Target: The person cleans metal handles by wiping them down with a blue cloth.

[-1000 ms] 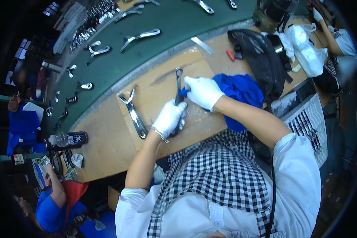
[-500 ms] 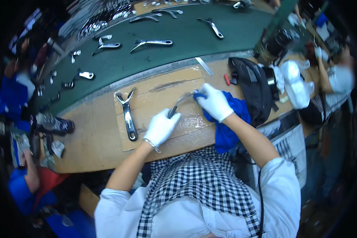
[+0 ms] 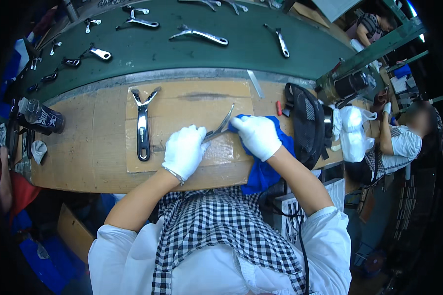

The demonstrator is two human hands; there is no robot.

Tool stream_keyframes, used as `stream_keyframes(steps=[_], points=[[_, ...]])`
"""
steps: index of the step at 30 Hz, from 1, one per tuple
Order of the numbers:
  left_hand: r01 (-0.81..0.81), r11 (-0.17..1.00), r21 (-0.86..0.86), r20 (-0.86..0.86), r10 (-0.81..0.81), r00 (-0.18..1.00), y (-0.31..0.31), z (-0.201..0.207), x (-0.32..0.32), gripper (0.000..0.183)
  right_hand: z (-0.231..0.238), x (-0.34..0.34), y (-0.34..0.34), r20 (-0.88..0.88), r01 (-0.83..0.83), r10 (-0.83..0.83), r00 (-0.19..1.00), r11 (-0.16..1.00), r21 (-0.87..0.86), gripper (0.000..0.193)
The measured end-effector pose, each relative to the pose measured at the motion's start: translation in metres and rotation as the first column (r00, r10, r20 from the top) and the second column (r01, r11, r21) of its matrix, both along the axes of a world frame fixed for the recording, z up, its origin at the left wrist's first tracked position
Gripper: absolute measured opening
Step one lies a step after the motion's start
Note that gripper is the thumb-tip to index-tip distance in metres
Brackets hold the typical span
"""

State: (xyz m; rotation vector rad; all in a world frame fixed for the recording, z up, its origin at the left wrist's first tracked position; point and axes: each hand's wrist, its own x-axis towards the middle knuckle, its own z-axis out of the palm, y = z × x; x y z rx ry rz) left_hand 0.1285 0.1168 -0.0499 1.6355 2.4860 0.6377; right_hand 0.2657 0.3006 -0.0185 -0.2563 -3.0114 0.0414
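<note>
My left hand (image 3: 183, 153), in a white glove, is closed round the dark handle of a forked metal tool (image 3: 226, 123). A shiny curved prong of it points up and away, and most of the handle is hidden in my fist. My right hand (image 3: 259, 137), also gloved, is closed on a bunched blue cloth (image 3: 268, 173) just right of the prong. I cannot tell whether the cloth touches the metal. Left of my hands, a Y-shaped metal tool with a black handle (image 3: 142, 129) and a hole in its end lies on a cardboard sheet (image 3: 182, 105).
Beyond the bench, several similar forked tools (image 3: 202, 35) lie spread over a green belt (image 3: 157, 54). A black bag (image 3: 307, 123), a red object (image 3: 279, 108) and a white plastic bag (image 3: 355, 132) sit to the right. A bottle (image 3: 42, 116) stands left. Another person (image 3: 398, 142) is at far right.
My view has shifted. My left fist has turned, and the prong now stands up more steeply, apart from my right fingers. The cloth remains in my right hand.
</note>
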Motion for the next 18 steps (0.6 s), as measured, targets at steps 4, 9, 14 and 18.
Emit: stream_keyframes(steps=[4, 9, 14, 18], points=[[0.003, 1.0, -0.022, -0.038, -0.004, 0.999, 0.0, -0.005, 0.006, 0.023, 0.008, 0.0, 0.001, -0.431, -0.036, -0.056, 0.901, 0.979, -0.202, 0.026], [0.017, 1.0, -0.007, -0.069, -0.018, 0.997, -0.002, -0.003, 0.005, 0.025, -0.001, -0.008, -0.042, -0.201, -0.145, 0.127, 0.971, 0.986, -0.076, 0.02], [0.02, 0.99, -0.142, 0.295, 0.023, 0.955, 0.012, 0.016, -0.029, 0.034, 0.012, -0.007, 0.007, -0.323, 0.115, -0.196, 0.926, 0.96, -0.254, 0.017], [0.039, 0.991, 0.126, 0.601, -0.108, 0.792, 0.081, 0.024, -0.07, 0.045, 0.047, 0.003, 0.003, 0.032, 0.066, -0.067, 0.997, 0.997, 0.03, 0.025]])
